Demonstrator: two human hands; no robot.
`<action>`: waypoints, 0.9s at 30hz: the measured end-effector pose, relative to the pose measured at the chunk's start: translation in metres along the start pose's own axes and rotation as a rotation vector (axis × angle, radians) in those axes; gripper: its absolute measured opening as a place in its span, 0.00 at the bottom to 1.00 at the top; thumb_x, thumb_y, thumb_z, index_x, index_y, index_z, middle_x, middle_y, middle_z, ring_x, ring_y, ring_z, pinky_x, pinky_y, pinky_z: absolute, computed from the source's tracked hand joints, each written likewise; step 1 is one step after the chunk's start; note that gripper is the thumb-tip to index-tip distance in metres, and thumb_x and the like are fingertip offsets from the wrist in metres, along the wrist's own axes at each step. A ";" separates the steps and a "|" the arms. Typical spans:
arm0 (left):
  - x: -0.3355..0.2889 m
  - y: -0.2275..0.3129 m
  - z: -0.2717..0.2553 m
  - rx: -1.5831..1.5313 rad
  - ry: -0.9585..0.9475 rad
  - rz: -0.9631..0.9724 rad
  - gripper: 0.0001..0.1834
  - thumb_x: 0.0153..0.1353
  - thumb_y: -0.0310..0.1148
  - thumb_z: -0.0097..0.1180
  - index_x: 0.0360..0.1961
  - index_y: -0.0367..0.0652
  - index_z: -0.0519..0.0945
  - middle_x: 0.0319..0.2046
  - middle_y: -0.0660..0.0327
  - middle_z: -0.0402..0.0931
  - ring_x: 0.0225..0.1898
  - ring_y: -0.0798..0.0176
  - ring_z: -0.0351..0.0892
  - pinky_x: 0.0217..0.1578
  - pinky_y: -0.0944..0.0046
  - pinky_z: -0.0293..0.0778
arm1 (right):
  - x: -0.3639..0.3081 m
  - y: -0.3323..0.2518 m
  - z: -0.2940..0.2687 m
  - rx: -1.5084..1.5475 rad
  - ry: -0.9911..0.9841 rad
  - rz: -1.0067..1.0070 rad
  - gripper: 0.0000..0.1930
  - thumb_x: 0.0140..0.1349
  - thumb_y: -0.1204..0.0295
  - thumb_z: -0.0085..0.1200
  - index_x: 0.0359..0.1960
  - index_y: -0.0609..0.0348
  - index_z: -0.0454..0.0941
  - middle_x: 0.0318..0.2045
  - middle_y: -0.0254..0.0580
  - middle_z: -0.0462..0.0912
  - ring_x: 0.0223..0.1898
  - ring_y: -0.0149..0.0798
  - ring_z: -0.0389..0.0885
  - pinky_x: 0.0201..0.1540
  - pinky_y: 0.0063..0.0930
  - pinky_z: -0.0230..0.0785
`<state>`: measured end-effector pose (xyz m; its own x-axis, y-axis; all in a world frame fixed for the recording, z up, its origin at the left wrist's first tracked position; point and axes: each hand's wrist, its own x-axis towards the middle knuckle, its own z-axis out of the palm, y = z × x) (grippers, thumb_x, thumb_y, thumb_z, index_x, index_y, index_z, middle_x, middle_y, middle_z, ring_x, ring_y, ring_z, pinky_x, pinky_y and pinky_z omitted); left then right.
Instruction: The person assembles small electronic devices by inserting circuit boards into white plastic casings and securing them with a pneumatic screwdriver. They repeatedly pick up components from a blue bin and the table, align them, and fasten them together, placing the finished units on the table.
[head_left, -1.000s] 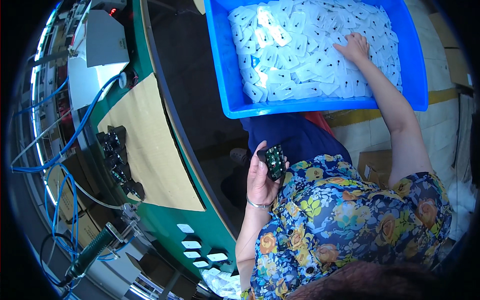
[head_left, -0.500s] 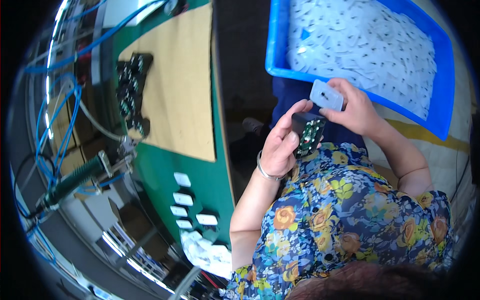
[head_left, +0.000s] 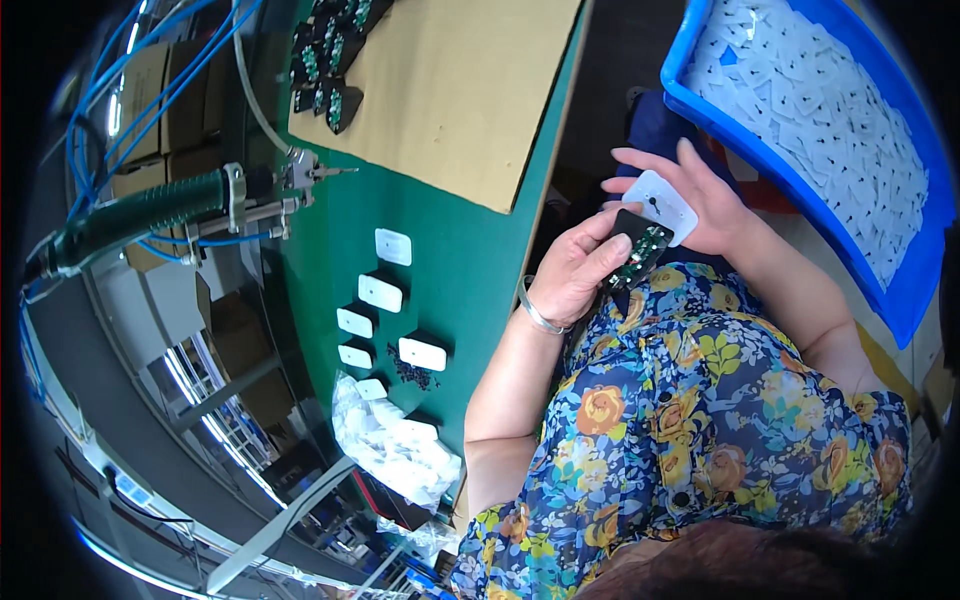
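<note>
A black plastic case point(head_left: 628, 222) with a green circuit board point(head_left: 648, 252) showing on its face is in my left hand point(head_left: 580, 265). That hand is closed round the case, thumb on the near side. A translucent white plastic cover point(head_left: 664, 200) with a small dark piece at its middle lies against the palm of my right hand point(head_left: 712, 205), just behind the case. The right hand's fingers are stretched out past the cover. Case and cover overlap in view; whether they touch I cannot tell.
Several similar covers fill a blue bin point(head_left: 800, 215) at right. On the green table point(head_left: 460, 240) lie a cardboard sheet point(head_left: 440, 90), black cases with boards point(head_left: 340, 105), white-topped units point(head_left: 381, 293), dark screws point(head_left: 415, 375) and a plastic bag point(head_left: 395, 440). A tool on an arm point(head_left: 300, 175) juts in from the left.
The view has shifted, bringing more of the table in. The right hand's fingers have spread from their grip on the cover's edge, and the cover has come closer behind the case.
</note>
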<state>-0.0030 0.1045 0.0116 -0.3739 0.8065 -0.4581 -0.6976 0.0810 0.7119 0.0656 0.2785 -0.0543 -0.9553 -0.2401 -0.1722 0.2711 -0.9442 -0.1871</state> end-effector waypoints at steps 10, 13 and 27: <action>-0.025 0.000 0.021 -0.023 0.309 0.252 0.31 0.55 0.26 0.55 0.57 0.34 0.55 0.48 0.55 0.67 0.49 0.64 0.69 0.48 0.68 0.67 | 0.007 0.013 0.027 0.177 0.005 -0.071 0.38 0.58 0.37 0.26 0.59 0.55 0.58 0.54 0.51 0.66 0.56 0.45 0.64 0.57 0.43 0.57; -0.018 -0.003 0.031 0.450 0.569 0.443 0.32 0.51 0.26 0.60 0.54 0.34 0.57 0.47 0.54 0.67 0.46 0.64 0.72 0.43 0.70 0.72 | 0.013 0.023 0.041 -0.001 0.062 -0.249 0.39 0.58 0.37 0.23 0.60 0.55 0.54 0.54 0.47 0.65 0.56 0.41 0.62 0.59 0.39 0.55; -0.002 0.008 0.044 1.161 0.693 0.410 0.31 0.44 0.35 0.67 0.46 0.33 0.66 0.31 0.53 0.77 0.27 0.66 0.79 0.29 0.70 0.76 | 0.018 0.037 0.046 -0.482 0.038 -0.459 0.43 0.57 0.36 0.16 0.64 0.60 0.43 0.58 0.46 0.58 0.60 0.38 0.58 0.61 0.34 0.52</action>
<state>0.0191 0.1297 0.0419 -0.8815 0.4707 -0.0378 0.2982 0.6171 0.7281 0.0530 0.2289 -0.0196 -0.9839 0.1788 -0.0045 -0.1316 -0.7403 -0.6593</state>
